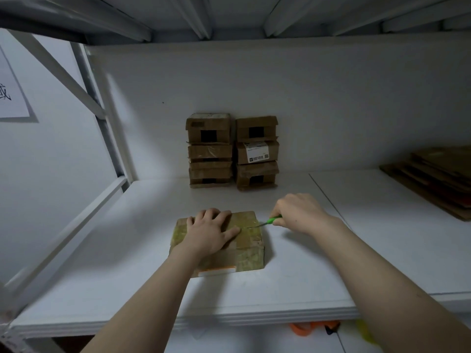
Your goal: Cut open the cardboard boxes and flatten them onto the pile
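A taped cardboard box (248, 247) lies flat on the white shelf (280, 289) in front of me. My left hand (210, 231) presses down on its top with the fingers spread. My right hand (299, 212) grips a green-handled cutter (273, 220) just right of the box. The blade tip touches the tape seam at the box's right top edge. Two stacks of sealed cardboard boxes (233, 151) stand against the back wall. A pile of flattened cardboard (438, 177) lies at the far right of the shelf.
A metal rack post and diagonal brace (102, 118) rise at the left. A paper sign (11, 93) hangs on the left wall. The upper shelf's ribs (229, 16) run overhead. Orange and yellow items (318, 328) lie below the shelf's front edge.
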